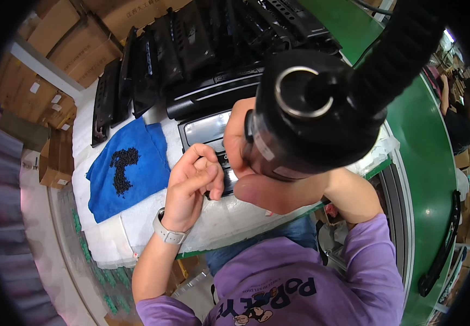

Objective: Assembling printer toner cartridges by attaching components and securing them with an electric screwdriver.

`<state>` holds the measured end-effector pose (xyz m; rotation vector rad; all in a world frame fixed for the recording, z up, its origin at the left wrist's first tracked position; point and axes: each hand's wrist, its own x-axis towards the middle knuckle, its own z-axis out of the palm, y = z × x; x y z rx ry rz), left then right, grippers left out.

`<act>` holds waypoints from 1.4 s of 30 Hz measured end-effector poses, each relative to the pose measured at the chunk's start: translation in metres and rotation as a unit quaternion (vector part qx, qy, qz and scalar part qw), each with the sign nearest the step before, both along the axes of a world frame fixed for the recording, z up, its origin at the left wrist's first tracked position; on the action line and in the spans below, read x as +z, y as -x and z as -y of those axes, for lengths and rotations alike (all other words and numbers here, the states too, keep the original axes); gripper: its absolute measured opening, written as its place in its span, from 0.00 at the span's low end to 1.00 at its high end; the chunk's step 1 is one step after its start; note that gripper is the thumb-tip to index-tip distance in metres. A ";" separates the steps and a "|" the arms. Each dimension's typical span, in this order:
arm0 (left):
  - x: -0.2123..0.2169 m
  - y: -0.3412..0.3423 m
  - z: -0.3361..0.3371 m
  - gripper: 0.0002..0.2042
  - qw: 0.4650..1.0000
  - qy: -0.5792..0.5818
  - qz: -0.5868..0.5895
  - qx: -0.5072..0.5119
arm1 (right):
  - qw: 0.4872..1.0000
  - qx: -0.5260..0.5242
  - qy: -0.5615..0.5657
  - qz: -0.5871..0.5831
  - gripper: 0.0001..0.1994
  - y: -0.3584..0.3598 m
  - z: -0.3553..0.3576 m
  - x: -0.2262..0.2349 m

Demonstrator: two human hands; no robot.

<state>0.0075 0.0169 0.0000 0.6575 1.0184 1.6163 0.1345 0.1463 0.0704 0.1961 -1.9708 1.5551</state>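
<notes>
A large black electric screwdriver [311, 108], with a metal ring on its top end and a ribbed black cord, stands close to the camera and hides much behind it. My right hand [284, 193] is wrapped round its body. Under the tool lies a black plastic panel [199, 129] with a glossy face; its right part and the tool's tip are hidden. My left hand [194, 176], with a pale watch on the wrist, is at the panel's near left edge, fingers curled and thumb pressed in. A tiny dark bit shows below its fingers; what it holds is unclear.
Left of my left hand, a blue cloth [102, 185] bears a heap of small black screws [123, 168]. Several long black panels [186, 51] are stacked at the back of the white-covered table [121, 239]. Cardboard boxes [83, 54] stand far left; a green surface [428, 179] lies right.
</notes>
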 end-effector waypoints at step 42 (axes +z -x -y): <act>0.004 0.007 0.007 0.03 0.966 0.065 -0.252 -0.016 | 0.919 0.117 0.313 -0.208 0.19 -0.004 -0.025 -0.007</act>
